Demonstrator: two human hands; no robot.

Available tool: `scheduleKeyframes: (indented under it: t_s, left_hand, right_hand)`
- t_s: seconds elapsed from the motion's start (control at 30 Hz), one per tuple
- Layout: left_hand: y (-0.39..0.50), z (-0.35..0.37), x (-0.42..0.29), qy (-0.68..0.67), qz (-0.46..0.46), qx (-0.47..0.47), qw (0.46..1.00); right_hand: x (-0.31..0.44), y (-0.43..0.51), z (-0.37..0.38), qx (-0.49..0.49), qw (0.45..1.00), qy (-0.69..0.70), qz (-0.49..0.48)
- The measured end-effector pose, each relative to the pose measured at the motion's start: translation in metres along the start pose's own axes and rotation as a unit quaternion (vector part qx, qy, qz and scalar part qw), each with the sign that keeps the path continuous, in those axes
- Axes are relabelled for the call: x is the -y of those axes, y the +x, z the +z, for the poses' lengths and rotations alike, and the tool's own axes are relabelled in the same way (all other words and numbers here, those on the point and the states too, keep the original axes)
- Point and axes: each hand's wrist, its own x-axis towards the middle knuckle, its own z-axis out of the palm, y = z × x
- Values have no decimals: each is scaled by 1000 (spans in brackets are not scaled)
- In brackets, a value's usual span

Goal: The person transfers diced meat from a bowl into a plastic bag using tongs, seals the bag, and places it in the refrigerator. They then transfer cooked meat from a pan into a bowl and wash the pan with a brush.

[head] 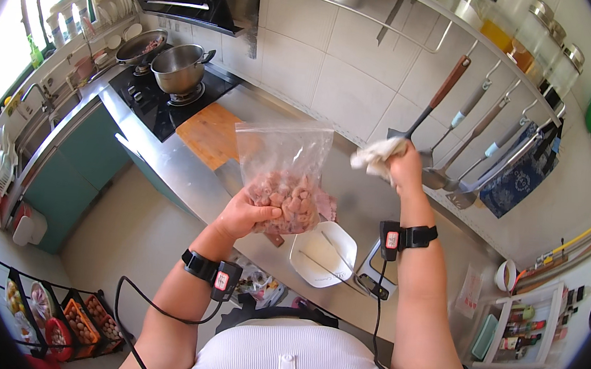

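Note:
My left hand (236, 215) grips a clear zip-top plastic bag (282, 154) from its lower left side, thumb across the front. Small pieces of pale pink raw meat (288, 200) fill the bag's lower half. Bunched in my right hand (408, 166) is an off-white cloth (376, 154), raised near the hanging utensils. Below the bag stands a white squarish bowl (337, 274) with a pair of thin chopsticks (322, 264) resting across it. Partly behind the bag lies a knife, its blade (228, 178) by the cutting board and its handle (274, 239) near the counter edge.
A wooden cutting board (207, 132) lies beside the black gas hob (123, 90), which carries a steel pot (178, 72) and a frying pan (140, 47). A kitchen scale (376, 277) sits right of the bowl. Spatulas and ladles (469, 129) hang from the wall rail.

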Motion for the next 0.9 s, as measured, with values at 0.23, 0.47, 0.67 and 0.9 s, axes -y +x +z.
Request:
scheduleKeyframes:
  t_s: [0.23, 0.47, 0.67, 0.9]
  left_hand:
    - [12, -9, 11, 156, 27, -48, 986]
    - [16, 5, 14, 255, 3, -24, 967]
    - [13, 10, 15, 186, -5, -65, 980]
    - [0, -3, 21, 111, 1, -79, 991]
  right_hand:
    - [56, -61, -2, -33, 941, 83, -327]
    - [110, -114, 75, 135, 774, -135, -604]
    - [85, -80, 24, -92, 912, -16, -399]
    - [-24, -16, -4, -22, 958, -262, -114]
